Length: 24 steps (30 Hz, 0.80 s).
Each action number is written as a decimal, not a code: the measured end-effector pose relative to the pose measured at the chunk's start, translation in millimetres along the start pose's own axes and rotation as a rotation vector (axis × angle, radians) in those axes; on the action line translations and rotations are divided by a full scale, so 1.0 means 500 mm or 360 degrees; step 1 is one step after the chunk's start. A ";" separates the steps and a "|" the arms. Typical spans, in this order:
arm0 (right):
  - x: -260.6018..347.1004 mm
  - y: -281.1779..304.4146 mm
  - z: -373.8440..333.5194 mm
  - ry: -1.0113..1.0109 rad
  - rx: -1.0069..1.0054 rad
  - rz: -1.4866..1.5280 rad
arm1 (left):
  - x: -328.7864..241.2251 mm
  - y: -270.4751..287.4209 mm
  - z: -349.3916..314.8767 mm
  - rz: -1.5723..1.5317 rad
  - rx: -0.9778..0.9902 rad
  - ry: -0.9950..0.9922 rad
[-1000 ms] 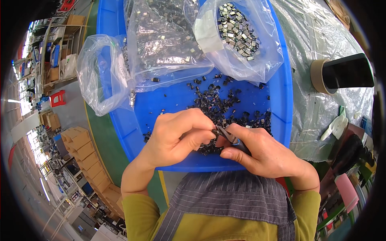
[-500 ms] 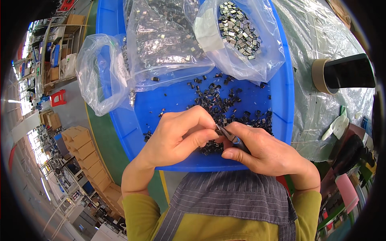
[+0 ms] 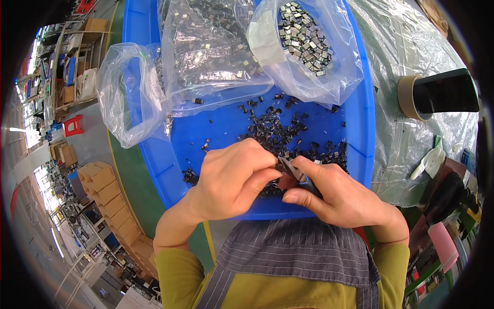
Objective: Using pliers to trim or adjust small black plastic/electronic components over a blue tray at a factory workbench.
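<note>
My right hand (image 3: 342, 195) is closed around a small pair of cutting pliers (image 3: 294, 172) with dark and blue handles. Their jaws point up and left, at the fingertips of my left hand (image 3: 231, 177). Those fingers are pinched round a small dark piece (image 3: 280, 166), mostly hidden, that touches the jaws or lies right beside them. Both hands are over the near part of a blue tray (image 3: 226, 131). Beneath and beyond them, small black scraps (image 3: 272, 129) lie heaped on its bottom.
Toward the tray's far right, an open clear bag (image 3: 337, 77) holds many small metal-and-black parts (image 3: 303, 38). A larger filled bag (image 3: 211, 56) lies beside it, and a crumpled clear bag (image 3: 121, 103) hangs over the left rim. Right of the tray are a tape roll (image 3: 409, 98) and a dark phone-like slab (image 3: 447, 91).
My left hand has turned slightly, its knuckles shifting toward the pliers and its fingertips curling further. The pliers' jaws have tilted a little. The tray's contents look the same.
</note>
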State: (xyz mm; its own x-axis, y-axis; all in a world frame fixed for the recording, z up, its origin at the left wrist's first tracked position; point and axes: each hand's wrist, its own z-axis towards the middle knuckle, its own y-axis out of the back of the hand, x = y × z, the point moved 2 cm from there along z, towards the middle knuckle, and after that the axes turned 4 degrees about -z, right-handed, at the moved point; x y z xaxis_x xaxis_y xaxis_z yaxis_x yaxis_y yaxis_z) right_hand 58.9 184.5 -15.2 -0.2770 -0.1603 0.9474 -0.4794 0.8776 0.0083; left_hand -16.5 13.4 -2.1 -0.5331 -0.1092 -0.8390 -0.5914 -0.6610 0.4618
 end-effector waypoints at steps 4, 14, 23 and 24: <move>0.004 0.003 -0.001 0.0009 0.0017 0.0142 | 0.005 -0.015 -0.012 0.0239 -0.0122 -0.0272; -0.006 0.000 0.003 0.0161 -0.0203 -0.0177 | -0.007 -0.003 0.000 -0.0778 0.0024 0.0842; 0.012 0.004 0.005 0.0010 -0.0022 0.0158 | -0.004 -0.015 -0.011 -0.1151 0.0142 0.0625; 0.013 0.007 0.005 0.0009 -0.0024 0.0158 | -0.002 -0.015 -0.008 -0.1081 0.0133 0.0550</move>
State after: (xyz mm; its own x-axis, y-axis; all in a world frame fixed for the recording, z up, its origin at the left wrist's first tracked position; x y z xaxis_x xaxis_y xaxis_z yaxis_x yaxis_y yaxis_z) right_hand 53.5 185.3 -9.6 -0.3179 -0.0695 0.9456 -0.4373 0.8956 -0.0812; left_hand -8.7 15.5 -5.7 0.1748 0.0661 -0.9824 -0.7727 -0.6092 -0.1784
